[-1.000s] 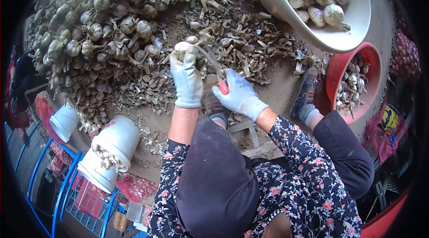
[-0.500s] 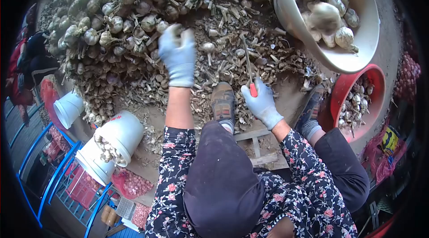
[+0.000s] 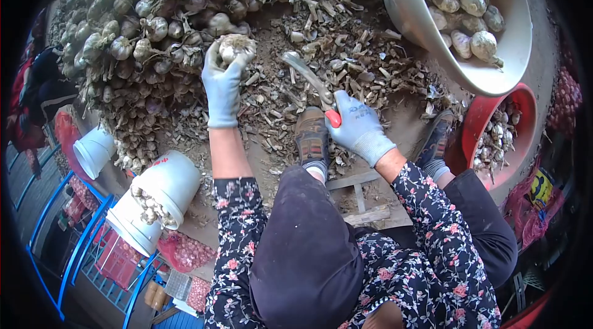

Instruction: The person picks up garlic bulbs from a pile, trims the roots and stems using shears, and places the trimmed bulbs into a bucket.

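My left hand point(image 3: 223, 91), in a pale glove with a ribbed cuff, holds a garlic bulb point(image 3: 236, 47) between thumb and fingers at the edge of the garlic heap point(image 3: 145, 36). My right hand point(image 3: 361, 124), gloved too, is closed around the red handle of a knife point(image 3: 309, 77). Its curved blade points up and left toward the bulb, apart from it. Cut stems and dry leaves point(image 3: 346, 42) cover the ground beyond both hands.
A tilted white bucket point(image 3: 412, 33) with trimmed bulbs stands at upper right, above a red bucket point(image 3: 527, 120) holding small bulbs. White buckets point(image 3: 176, 181) lie at left near blue railings point(image 3: 77, 252). Another person point(image 3: 46, 88) is at far left. My shoe point(image 3: 311, 134) rests among the scraps.
My left hand, empty before with fingers spread, now grips a garlic bulb. A blurred bulb over the white bucket is no longer in the air. The knife has swung leftward.
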